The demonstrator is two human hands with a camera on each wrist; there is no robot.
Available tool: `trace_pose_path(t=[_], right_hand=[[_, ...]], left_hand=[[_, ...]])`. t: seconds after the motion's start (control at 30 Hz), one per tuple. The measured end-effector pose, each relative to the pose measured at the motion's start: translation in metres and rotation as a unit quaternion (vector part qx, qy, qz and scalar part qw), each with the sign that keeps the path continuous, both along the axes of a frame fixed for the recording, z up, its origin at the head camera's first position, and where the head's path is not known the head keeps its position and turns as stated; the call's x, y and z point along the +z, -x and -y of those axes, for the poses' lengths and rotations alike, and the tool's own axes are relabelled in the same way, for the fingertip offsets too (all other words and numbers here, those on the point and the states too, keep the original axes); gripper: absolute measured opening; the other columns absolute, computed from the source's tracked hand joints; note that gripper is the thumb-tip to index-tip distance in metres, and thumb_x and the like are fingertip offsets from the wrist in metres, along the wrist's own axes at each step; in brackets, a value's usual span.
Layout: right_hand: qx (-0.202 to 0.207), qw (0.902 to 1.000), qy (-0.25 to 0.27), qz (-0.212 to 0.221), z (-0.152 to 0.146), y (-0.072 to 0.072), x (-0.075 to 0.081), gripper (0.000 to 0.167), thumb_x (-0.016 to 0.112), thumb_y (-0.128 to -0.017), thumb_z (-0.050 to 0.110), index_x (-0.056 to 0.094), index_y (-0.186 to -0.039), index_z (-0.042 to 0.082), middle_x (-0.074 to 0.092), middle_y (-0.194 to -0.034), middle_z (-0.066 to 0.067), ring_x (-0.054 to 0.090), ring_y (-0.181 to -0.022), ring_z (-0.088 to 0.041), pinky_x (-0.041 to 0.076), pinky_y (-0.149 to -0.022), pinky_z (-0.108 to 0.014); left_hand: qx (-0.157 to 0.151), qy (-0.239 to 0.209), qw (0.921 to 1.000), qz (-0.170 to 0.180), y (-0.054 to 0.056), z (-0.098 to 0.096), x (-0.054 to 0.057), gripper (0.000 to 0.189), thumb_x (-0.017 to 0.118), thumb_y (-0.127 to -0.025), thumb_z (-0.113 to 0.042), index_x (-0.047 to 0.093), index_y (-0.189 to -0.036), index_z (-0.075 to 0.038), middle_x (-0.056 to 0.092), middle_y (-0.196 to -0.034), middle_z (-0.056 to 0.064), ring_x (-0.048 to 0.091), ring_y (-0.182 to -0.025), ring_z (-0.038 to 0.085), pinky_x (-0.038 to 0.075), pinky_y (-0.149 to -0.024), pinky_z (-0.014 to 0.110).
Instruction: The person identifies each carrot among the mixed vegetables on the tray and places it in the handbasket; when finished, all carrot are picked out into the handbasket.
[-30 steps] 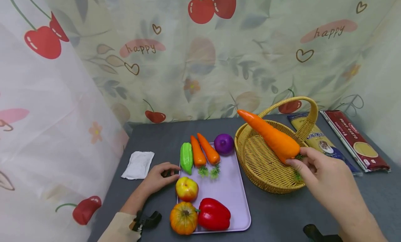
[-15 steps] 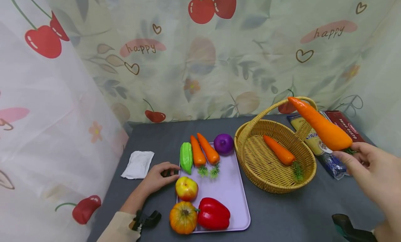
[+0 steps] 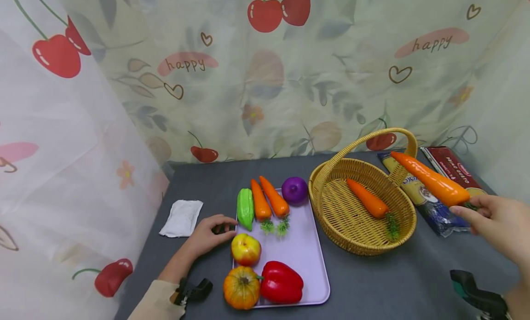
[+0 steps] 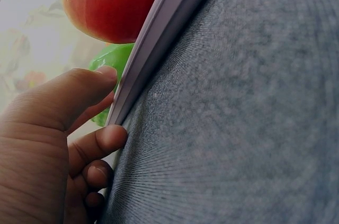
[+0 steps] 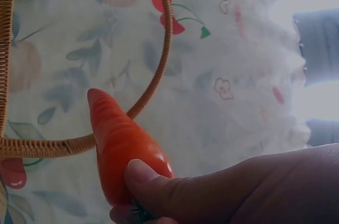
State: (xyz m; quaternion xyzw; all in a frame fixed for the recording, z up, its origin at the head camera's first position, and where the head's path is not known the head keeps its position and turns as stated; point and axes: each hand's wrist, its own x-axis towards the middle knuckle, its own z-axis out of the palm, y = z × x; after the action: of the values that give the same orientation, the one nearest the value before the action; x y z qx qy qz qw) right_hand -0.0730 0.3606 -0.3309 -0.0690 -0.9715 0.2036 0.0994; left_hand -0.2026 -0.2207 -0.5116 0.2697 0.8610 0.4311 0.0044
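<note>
My right hand pinches a large orange carrot by its leafy end, with the tip pointing up and left. It is held in the air right of the wicker basket; in the right wrist view, the thumb presses on the carrot. Another carrot lies inside the basket. My left hand rests on the table with loosely bent fingers at the left edge of the lilac tray. In the left wrist view, its fingertips are right at the tray's rim.
On the tray are two carrots, a green vegetable, a purple onion, a red-yellow fruit, a small pumpkin and a red bell pepper. A white packet lies left, pasta packs right.
My right hand has carried the large carrot rightward from over the basket, uncovering the carrot inside, then lowered it slightly beside the basket. The left hand has stayed at the tray.
</note>
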Motion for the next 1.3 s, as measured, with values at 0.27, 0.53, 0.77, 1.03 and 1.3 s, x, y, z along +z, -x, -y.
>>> trace_pose_path(t=[0.27,0.53,0.77,1.03,1.3], right_hand=[[0.042,0.9846,-0.04,0.165,0.014,0.032,-0.006,0.059,0.055,-0.106,0.044,0.062,-0.115,-0.014,0.05,-0.068,-0.006,0.047,-0.06,-0.024,0.038,-0.054,-0.037],[0.057,0.9825,-0.043,0.172,0.039,0.053,-0.029,0.059,0.056,-0.102,0.054,0.068,-0.109,-0.004,0.05,-0.07,-0.006,0.049,-0.064,-0.024,0.037,-0.053,-0.037],[0.075,0.9824,-0.046,0.165,0.065,0.063,-0.05,0.043,0.059,-0.102,0.044,0.065,-0.082,0.007,0.048,-0.061,-0.003,0.047,-0.055,-0.02,0.034,-0.052,-0.033],[0.077,0.9849,-0.061,0.143,0.083,0.066,-0.068,0.041,0.06,-0.102,0.038,0.06,-0.071,0.011,0.048,-0.064,-0.005,0.047,-0.055,-0.022,0.035,-0.05,-0.036],[0.079,0.9803,-0.099,0.151,0.089,0.073,-0.08,0.039,0.061,-0.101,0.043,0.072,-0.11,0.007,0.066,-0.09,-0.019,0.052,-0.057,-0.026,0.039,-0.048,-0.039]], left_hand=[[-0.002,-0.019,0.9998,-0.002,-0.001,-0.001,0.001,0.023,0.081,-0.091,-0.018,0.076,-0.113,-0.017,0.059,-0.086,-0.005,0.05,-0.071,0.017,0.041,-0.066,0.029],[0.002,-0.007,1.0,0.005,-0.002,-0.002,0.003,0.021,0.081,-0.092,-0.022,0.076,-0.113,-0.02,0.059,-0.085,-0.006,0.051,-0.072,0.016,0.041,-0.067,0.028],[0.004,-0.006,1.0,0.006,-0.001,-0.001,0.001,0.021,0.08,-0.092,-0.024,0.077,-0.112,-0.02,0.059,-0.085,-0.005,0.051,-0.072,0.017,0.041,-0.067,0.028],[0.007,-0.006,0.9999,0.014,-0.001,0.0,0.001,0.021,0.08,-0.092,-0.024,0.077,-0.112,-0.021,0.059,-0.085,-0.005,0.051,-0.073,0.017,0.041,-0.067,0.028],[0.005,-0.005,0.9999,0.009,0.0,0.0,0.001,0.021,0.08,-0.092,-0.024,0.077,-0.112,-0.021,0.059,-0.085,-0.006,0.051,-0.072,0.016,0.042,-0.067,0.028]])
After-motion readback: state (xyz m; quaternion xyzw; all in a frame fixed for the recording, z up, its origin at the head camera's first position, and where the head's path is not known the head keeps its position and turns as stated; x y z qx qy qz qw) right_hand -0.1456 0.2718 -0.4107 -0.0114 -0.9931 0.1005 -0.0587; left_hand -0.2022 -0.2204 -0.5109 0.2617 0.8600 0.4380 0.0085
